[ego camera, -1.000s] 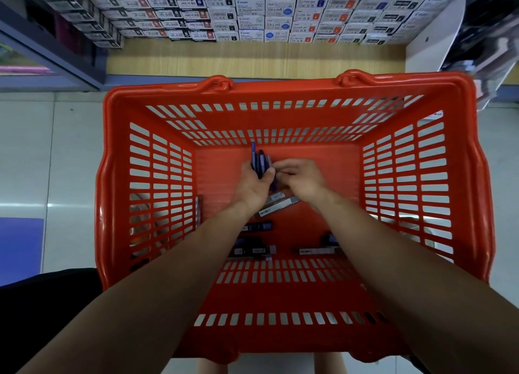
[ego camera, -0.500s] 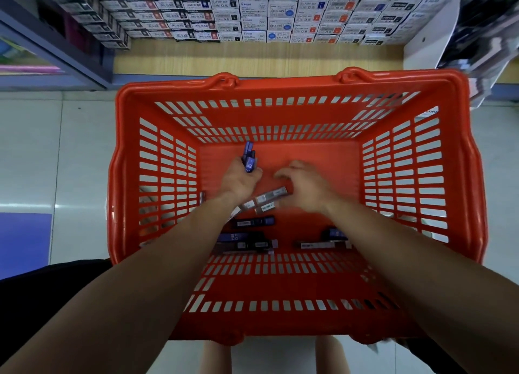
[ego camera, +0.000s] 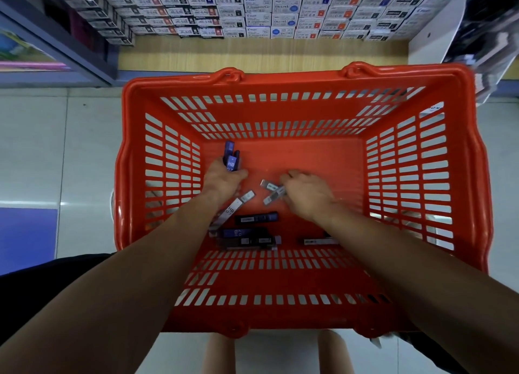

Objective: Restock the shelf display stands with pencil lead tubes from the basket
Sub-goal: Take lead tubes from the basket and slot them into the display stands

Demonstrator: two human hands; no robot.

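Note:
Both my hands are down inside a red plastic basket that stands on the floor. My left hand grips a small bunch of blue pencil lead tubes that stick up out of my fist. My right hand curls its fingers round two grey lead tubes just above the basket floor. Several more tubes lie loose on the bottom: a grey one under my left wrist, dark ones in the middle and another under my right forearm.
A wooden shelf ledge runs behind the basket, with rows of small stationery boxes stacked above it. A white display panel stands at the back right. Pale floor tiles lie left of the basket.
My hands have parted: the left keeps its blue tubes and moved left, the right moved right and down onto the grey tubes. The camera view shifted slightly.

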